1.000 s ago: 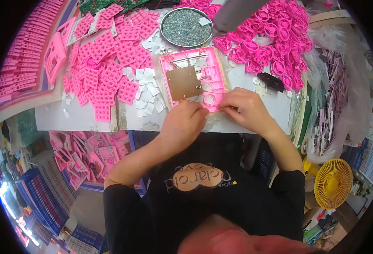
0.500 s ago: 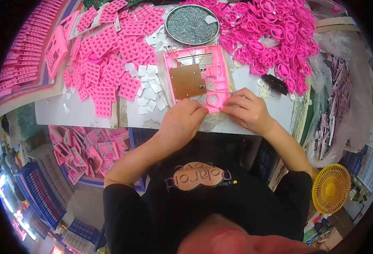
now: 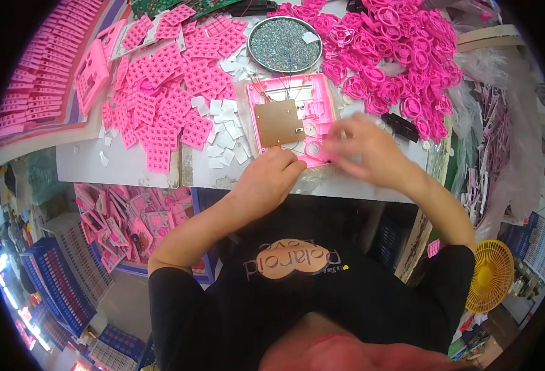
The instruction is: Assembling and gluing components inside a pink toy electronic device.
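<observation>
An open pink plastic housing [image 3: 329,111] lies on the worktable in front of me. Inside it sits a brown circuit board [image 3: 278,122], with thin wires [image 3: 278,86] at its top edge. A pale ring-shaped part [image 3: 312,149] is in the housing's lower right. My left hand [image 3: 269,176] rests at the lower edge of the housing, just below the board, its fingers pressed together; what they grip is hidden. Over the housing's right side hovers my right hand [image 3: 371,151]; its fingers are smeared by motion, and I cannot tell whether it holds anything.
Behind the housing stands a round tray [image 3: 251,55] of small metal screws. Pink keypad pieces [image 3: 161,105] and white squares [image 3: 223,136] lie to the left, pink ring parts [image 3: 396,55] to the right. A black part [image 3: 401,127] lies beyond my right hand. A yellow fan [image 3: 489,275] stands lower right.
My right hand has pulled back to the right from the housing's lower right corner and is now blurred. My left hand stays at the lower edge. The whole view has shifted slightly.
</observation>
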`<state>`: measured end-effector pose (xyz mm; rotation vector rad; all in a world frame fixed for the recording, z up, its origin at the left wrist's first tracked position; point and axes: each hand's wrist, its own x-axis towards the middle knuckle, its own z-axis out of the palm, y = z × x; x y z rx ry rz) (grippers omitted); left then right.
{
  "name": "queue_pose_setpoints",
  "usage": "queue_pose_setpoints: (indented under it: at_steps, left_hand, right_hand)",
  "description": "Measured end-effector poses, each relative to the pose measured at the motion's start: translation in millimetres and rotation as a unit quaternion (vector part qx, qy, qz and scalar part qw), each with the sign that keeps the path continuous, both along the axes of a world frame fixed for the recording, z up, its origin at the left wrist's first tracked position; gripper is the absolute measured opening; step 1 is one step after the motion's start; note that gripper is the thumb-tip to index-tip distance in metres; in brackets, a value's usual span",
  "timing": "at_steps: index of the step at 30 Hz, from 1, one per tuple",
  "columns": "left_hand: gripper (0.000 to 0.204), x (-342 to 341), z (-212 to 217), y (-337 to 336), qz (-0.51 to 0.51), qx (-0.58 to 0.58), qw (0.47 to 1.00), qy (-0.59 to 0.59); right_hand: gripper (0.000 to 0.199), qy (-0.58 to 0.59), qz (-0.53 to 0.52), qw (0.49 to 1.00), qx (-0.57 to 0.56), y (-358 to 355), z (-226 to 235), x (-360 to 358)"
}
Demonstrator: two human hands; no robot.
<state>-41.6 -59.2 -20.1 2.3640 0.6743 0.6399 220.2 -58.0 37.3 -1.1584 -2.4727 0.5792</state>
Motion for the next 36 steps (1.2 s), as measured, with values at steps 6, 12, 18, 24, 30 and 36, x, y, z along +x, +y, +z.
queue_pose_setpoints:
  at_steps: [6,12,18,24,30,36]
  left_hand:
    - [0.023,0,0,2,-0.013,-0.017,1.000,0.004]
    - [0.014,-18,9,38,0.138,-0.020,0.987,-0.075]
    - [0.029,-19,-3,116,0.317,0.000,0.948,-0.022]
    - [0.034,-9,-14,123,0.297,-0.096,0.946,-0.087]
    - [0.024,-7,2,117,0.213,-0.080,0.956,-0.184]
    - [0.022,-7,0,115,0.158,-0.188,0.943,-0.225]
  right_hand:
    - [0.026,-0.199,-0.260,0.945,-0.014,78,-8,-65]
    - [0.025,0.029,-0.246,0.968,-0.028,86,-49,-68]
    - [0.013,0.060,-0.054,0.993,0.087,62,-48,-75]
    - [0.026,0.026,0.005,0.997,0.075,59,-41,-68]
    - [0.032,-0.002,-0.020,0.993,0.112,42,-47,-70]
    - [0.025,0.049,-0.029,0.992,0.109,46,-47,-69]
